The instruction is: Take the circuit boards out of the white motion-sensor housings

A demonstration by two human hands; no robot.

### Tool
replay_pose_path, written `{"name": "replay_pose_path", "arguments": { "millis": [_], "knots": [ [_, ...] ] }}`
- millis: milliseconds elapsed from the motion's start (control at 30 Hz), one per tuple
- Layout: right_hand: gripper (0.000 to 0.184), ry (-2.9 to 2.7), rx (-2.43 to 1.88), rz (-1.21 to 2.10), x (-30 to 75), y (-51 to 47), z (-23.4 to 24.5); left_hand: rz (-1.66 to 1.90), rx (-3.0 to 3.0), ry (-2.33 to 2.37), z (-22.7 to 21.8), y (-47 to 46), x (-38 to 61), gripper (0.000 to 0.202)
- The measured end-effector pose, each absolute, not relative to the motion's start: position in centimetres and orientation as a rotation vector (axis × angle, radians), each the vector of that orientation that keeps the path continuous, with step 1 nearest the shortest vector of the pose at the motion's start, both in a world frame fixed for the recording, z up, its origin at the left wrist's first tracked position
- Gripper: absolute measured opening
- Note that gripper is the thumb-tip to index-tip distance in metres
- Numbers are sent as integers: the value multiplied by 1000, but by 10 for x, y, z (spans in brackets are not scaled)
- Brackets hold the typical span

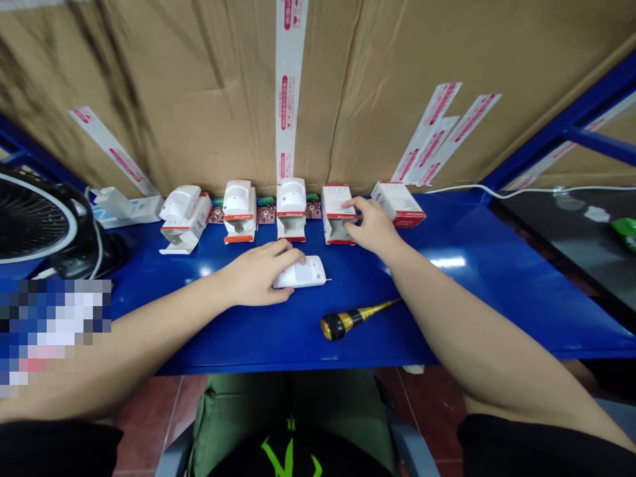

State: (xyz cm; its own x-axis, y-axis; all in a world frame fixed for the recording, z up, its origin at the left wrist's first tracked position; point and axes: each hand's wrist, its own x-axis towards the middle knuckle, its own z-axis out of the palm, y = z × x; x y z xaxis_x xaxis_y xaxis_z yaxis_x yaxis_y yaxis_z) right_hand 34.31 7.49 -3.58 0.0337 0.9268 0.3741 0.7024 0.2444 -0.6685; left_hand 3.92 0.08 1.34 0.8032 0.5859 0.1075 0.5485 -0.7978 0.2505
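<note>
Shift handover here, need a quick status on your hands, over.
Left hand cupping white sensor housing; right hand on white-and-red box; screwdriver lying nearby, not in the way.

Screwdriver (354, 319) lies before the sensor row (291, 196) (fan (34, 218) to its left)

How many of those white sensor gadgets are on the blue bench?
4. Three stand along the back of the blue bench: left white sensor, middle white sensor, right white sensor. The fourth white sensor lies under the left hand. The cartons could hide more.
</note>
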Motion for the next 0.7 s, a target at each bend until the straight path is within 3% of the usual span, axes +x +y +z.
{"name": "replay_pose_path", "arguments": {
  "millis": [333, 700],
  "knots": [
    [32, -1745, -1566, 310, 342, 76, -36, 559, 2750, 723, -13, 12, 33, 44],
    [37, -1803, -1578, 311, 347, 77, -33, 653, 2650, 663, -19, 18, 26, 51]
  ]
}}
